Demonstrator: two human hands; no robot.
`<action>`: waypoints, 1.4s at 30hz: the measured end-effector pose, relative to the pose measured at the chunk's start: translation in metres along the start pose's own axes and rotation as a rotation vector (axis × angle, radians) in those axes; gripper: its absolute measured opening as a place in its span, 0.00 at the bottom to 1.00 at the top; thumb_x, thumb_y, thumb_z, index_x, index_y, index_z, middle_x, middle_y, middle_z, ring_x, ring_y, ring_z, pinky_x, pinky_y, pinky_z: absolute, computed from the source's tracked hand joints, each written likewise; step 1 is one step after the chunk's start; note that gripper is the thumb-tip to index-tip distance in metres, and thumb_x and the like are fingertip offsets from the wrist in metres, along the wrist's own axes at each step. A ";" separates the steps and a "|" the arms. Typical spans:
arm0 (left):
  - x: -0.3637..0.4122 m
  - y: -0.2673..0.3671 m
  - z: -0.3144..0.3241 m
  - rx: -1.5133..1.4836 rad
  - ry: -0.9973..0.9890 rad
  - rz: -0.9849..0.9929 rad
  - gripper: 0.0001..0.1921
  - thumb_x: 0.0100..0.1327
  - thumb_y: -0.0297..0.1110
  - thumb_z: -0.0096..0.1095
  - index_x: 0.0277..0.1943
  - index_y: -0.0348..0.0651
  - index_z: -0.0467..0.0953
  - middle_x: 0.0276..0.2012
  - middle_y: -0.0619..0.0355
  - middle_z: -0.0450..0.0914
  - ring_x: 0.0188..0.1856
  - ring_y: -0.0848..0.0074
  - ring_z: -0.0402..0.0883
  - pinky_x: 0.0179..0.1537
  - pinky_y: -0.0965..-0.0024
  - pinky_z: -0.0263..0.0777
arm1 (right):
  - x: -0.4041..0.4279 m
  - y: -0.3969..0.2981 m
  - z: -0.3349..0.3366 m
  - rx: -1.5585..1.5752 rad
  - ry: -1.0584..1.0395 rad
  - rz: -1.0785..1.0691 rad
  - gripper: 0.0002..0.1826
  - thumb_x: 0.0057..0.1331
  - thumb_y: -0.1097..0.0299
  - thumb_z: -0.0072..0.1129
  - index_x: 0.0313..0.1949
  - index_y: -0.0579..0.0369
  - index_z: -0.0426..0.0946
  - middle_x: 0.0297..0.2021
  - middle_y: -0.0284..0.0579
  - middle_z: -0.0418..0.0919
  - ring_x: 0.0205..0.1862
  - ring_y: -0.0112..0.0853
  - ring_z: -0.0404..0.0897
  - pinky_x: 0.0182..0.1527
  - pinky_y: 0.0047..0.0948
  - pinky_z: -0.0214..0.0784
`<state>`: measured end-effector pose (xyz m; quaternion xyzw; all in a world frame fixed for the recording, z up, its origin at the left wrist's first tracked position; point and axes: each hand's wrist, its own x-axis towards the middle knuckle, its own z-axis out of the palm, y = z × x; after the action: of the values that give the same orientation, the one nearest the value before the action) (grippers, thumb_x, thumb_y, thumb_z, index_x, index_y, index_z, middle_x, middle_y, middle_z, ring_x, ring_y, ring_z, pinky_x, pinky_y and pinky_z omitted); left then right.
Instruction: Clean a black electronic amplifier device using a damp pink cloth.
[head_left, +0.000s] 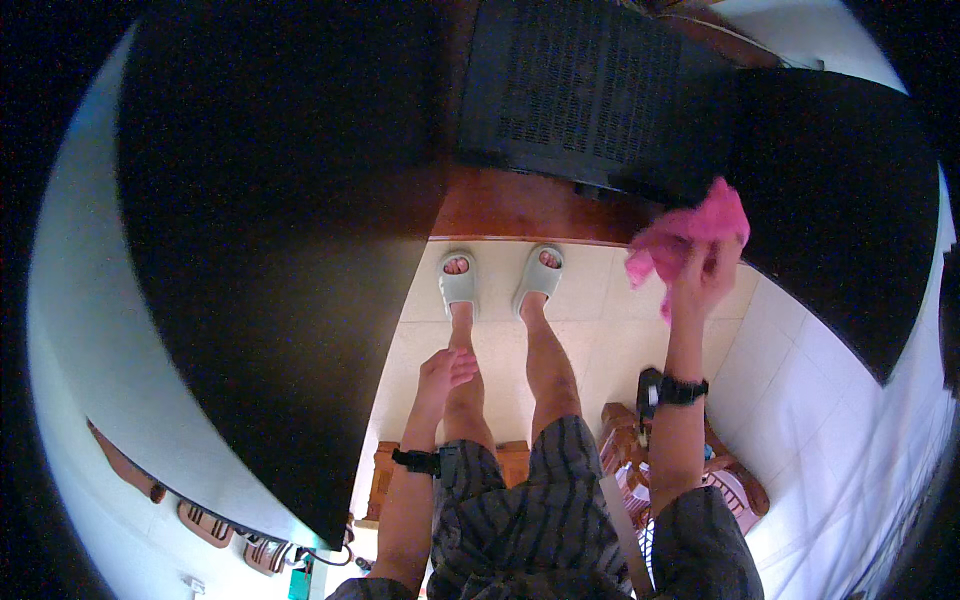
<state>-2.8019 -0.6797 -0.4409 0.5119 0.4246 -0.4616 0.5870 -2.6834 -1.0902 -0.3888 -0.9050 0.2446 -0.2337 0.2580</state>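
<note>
A crumpled pink cloth (716, 217) is bunched in my right hand (709, 270), with loose ends hanging below and left of the fingers. The cloth overlaps the near right corner of a black vented appliance (592, 97); whether it touches is unclear. Under this appliance lies a reddish-brown wooden surface (517, 206) with a straight front edge. My left hand (448, 373) hangs in front of my leg, fingers loosely bent and holding nothing. Both wrists wear dark bands.
A large dark panel (292, 300) rises on the left, and another dark panel (825, 202) on the right. My feet in pale slippers (457, 283) stand on light floor tiles (592, 292). Wooden furniture (619, 431) and a pink basket-like item (731, 491) are behind me.
</note>
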 end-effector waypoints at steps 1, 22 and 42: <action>0.001 0.000 -0.002 0.001 -0.009 0.015 0.20 0.77 0.45 0.50 0.54 0.33 0.76 0.48 0.46 0.85 0.47 0.62 0.87 0.49 0.63 0.82 | 0.018 0.002 0.018 -0.083 -0.037 -0.191 0.11 0.70 0.72 0.56 0.50 0.59 0.78 0.40 0.44 0.80 0.46 0.36 0.78 0.52 0.33 0.68; -0.013 -0.005 -0.007 -0.079 0.020 0.036 0.21 0.77 0.44 0.47 0.55 0.33 0.75 0.49 0.45 0.84 0.47 0.64 0.86 0.49 0.65 0.81 | -0.006 -0.032 0.103 -0.157 -0.449 -0.268 0.16 0.67 0.65 0.57 0.52 0.56 0.80 0.45 0.54 0.81 0.48 0.50 0.78 0.54 0.46 0.68; -0.010 -0.004 0.052 -0.012 -0.044 0.023 0.26 0.76 0.53 0.49 0.59 0.35 0.72 0.51 0.45 0.83 0.49 0.59 0.85 0.53 0.57 0.81 | -0.009 -0.076 0.110 0.009 -0.325 -0.313 0.22 0.54 0.78 0.61 0.50 0.54 0.80 0.47 0.51 0.80 0.50 0.47 0.76 0.50 0.45 0.67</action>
<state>-2.8069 -0.7307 -0.4263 0.5028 0.4086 -0.4634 0.6045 -2.6056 -0.9892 -0.4311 -0.9565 0.0552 -0.1233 0.2587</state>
